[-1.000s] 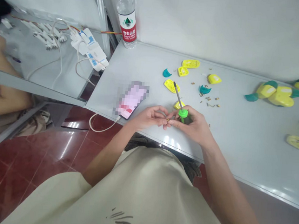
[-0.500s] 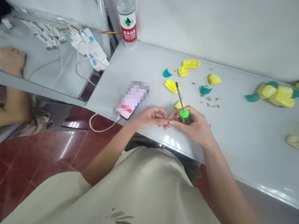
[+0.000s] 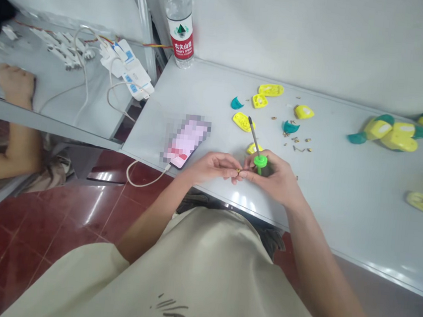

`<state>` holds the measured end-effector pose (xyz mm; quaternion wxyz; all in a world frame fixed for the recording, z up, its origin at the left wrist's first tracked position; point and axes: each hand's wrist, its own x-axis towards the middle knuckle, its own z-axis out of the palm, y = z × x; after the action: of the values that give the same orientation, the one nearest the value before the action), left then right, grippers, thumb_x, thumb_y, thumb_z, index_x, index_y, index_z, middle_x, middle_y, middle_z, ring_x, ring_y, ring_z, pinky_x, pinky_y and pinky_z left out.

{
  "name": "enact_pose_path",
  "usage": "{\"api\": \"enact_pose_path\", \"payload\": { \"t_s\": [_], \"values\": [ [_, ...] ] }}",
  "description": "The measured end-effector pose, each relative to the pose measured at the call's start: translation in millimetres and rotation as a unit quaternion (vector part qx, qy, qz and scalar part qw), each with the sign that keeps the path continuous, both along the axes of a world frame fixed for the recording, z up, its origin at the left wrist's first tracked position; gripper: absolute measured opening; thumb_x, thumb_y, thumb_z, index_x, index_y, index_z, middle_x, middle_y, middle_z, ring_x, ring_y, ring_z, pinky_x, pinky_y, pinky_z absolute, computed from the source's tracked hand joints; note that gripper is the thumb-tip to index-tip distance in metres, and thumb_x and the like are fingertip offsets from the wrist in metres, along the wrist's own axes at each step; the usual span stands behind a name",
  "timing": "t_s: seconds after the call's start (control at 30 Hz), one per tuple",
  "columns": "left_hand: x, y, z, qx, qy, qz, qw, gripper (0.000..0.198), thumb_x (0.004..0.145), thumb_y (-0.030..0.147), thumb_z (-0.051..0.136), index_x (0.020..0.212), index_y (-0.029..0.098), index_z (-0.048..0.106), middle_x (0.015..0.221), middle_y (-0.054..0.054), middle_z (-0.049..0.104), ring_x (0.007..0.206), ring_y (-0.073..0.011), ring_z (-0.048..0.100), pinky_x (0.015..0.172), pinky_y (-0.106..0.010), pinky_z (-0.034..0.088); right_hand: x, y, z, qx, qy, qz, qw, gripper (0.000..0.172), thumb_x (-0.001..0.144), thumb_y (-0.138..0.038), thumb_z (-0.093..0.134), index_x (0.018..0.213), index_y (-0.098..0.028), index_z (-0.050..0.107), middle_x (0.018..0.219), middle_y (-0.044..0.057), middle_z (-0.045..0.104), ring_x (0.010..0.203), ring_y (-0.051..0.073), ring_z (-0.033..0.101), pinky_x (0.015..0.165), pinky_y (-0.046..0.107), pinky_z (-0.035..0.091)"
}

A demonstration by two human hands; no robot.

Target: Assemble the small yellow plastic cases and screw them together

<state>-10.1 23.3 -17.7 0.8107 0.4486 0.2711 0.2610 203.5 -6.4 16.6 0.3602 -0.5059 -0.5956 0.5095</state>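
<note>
Between the fingertips of both hands is a small brass-coloured part [image 3: 238, 171], too small to name exactly. My left hand [image 3: 216, 168] pinches it from the left. My right hand [image 3: 275, 177] meets it from the right with thumb and finger, and also keeps a screwdriver [image 3: 260, 161] with a green handle tucked in its grip, the dark shaft pointing up and away. Just beyond the right hand lies a yellow plastic piece [image 3: 253, 149], partly hidden by the fingers. Farther back are a yellow shell half [image 3: 243, 122] and a teal piece [image 3: 291, 128] beside several small brass parts [image 3: 296, 139].
A phone [image 3: 187, 141] with a charging cable lies left of my hands. A water bottle [image 3: 182, 36] stands at the back left corner. Yellow and teal assembled pieces [image 3: 395, 134] rest at the right. At a neighbouring table a co-worker's arm [image 3: 19, 90] shows near white devices.
My hands stay almost in place; the small brass part has turned slightly between the fingertips. The co-worker's hand at the left has shifted a little.
</note>
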Motion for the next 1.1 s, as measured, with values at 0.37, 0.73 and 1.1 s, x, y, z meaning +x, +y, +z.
{"api": "enact_pose_path", "payload": {
  "t_s": [0.37,0.73,1.1],
  "values": [
    [-0.7,-1.6,-2.9,-0.002,-0.003,0.019,1.000,0.026,0.081,0.032,0.078,0.098,0.014,0.071,0.086,-0.009,0.076,0.076,-0.0145,0.071,0.072,-0.028,0.051,20.5,-9.2,9.9,0.037,-0.065,0.011,0.997,0.021,0.087,-0.045,0.069,0.091,-0.025,0.063,0.090,0.004,0.065,0.081,0.019,0.059,0.076,0.035,0.049],
    [0.7,-1.8,-2.4,-0.014,0.019,0.035,0.999,0.029,0.077,0.035,0.081,0.095,0.013,0.071,0.086,-0.009,0.077,0.072,-0.0131,0.070,0.073,-0.028,0.051,92.2,-52.7,56.2,-0.063,-0.325,0.044,0.943,0.024,0.087,-0.045,0.067,0.109,-0.038,0.074,0.120,0.003,0.074,0.103,0.026,0.071,0.079,0.034,0.057],
    [1.1,-1.7,-4.6,-0.011,0.004,0.037,0.999,0.025,0.079,0.031,0.080,0.096,0.014,0.072,0.087,-0.008,0.078,0.075,-0.0132,0.072,0.076,-0.028,0.052,85.5,-52.1,65.1,-0.060,-0.343,0.040,0.937,0.027,0.086,-0.050,0.067,0.108,-0.036,0.075,0.114,0.002,0.076,0.094,0.024,0.073,0.076,0.034,0.057]
  ]
}}
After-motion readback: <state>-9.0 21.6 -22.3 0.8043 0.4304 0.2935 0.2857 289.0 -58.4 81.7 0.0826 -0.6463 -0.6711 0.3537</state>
